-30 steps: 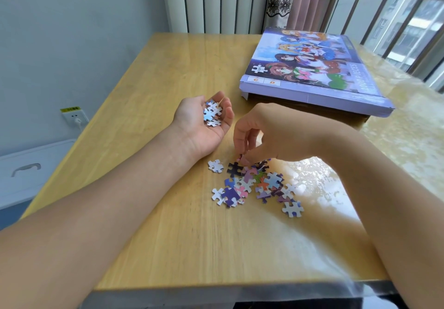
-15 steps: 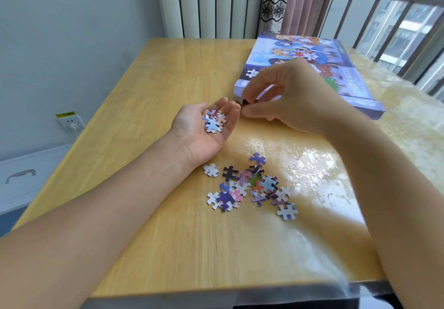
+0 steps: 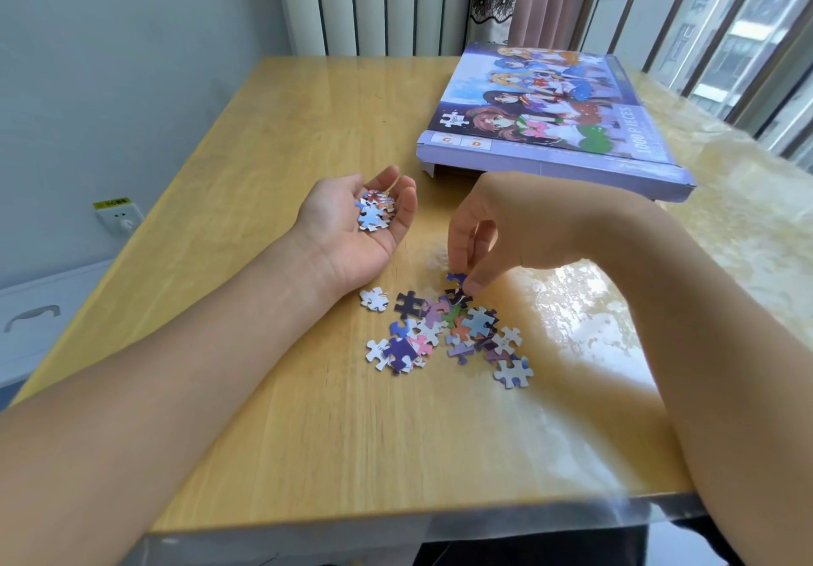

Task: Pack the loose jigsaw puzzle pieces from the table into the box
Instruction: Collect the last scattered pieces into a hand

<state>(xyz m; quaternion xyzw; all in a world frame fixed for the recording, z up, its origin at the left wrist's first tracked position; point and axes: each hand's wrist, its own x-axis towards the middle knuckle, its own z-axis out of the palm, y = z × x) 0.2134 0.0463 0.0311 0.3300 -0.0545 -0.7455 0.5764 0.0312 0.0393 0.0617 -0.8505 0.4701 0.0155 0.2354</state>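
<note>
A heap of loose jigsaw pieces [image 3: 444, 332] lies in the middle of the wooden table [image 3: 281, 156]. My left hand [image 3: 352, 231] rests palm up just behind the heap, cupping several pieces [image 3: 374, 213] in its curled fingers. At the far edge of the heap my right hand [image 3: 497, 231] reaches down, its thumb and fingertips pinching a dark blue piece [image 3: 455, 278]. The purple puzzle box [image 3: 550, 121], with a cartoon picture on its lid, lies at the back right; the lid sits raised over the base.
A white radiator and curtains stand behind the table. A window railing runs along the right. On the left wall sits a socket [image 3: 118, 217], with a white cabinet [image 3: 39, 314] below. The table's near edge is close to my body.
My right hand came back down from my left palm, where it had brought a piece, to the heap and now pinches a blue piece. My left hand stayed cupped.
</note>
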